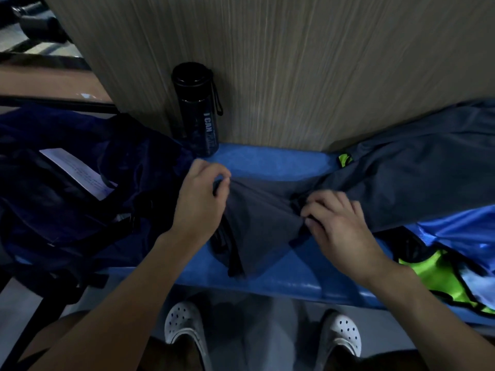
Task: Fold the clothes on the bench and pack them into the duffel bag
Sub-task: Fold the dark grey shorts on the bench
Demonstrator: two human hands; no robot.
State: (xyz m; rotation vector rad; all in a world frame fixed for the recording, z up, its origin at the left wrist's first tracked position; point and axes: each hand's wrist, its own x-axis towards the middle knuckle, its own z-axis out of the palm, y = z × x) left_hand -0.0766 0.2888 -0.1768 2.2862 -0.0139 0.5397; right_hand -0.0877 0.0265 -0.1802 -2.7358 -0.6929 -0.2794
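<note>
Left hand [201,199], right hand [340,231] pinch garment [401,172] at left end; it runs rightward; bag [67,215] left of garment, nearer left hand.

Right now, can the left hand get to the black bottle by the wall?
Probably yes. The black bottle stands just beyond the left hand, with only a strip of blue bench between them. That hand pinches the grey garment, so it would need to let go first.

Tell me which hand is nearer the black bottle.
Left. The left hand grips the grey garment just below the black bottle; the right hand pinches the same garment farther right along the bench.
</note>
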